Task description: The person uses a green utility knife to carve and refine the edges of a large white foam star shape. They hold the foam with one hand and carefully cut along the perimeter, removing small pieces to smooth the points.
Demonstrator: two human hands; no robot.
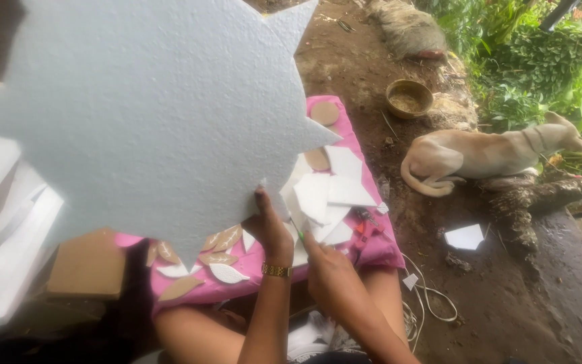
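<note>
A large white star-shaped foam board (pixel 149 114) is held up close to the camera, above a pink cloth (pixel 264 273) strewn with white and tan leaf-shaped cutouts (pixel 220 259). The left hand (pixel 271 229) pinches its lower edge (fingers closed on it). The right hand (pixel 328 269) grips a thin green-handled tool (pixel 299 234). A tan dog (pixel 479 155) lies on the dirt, well apart.

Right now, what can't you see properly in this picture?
- Head view: the star-shaped foam board covers most of the pink cloth and is cut off by the top edge.
- The left hand holds the board's rim; its fingertips are behind it.
- The right hand holds something thin and green, too small to name.
- The bowl contents are too blurred.
</note>
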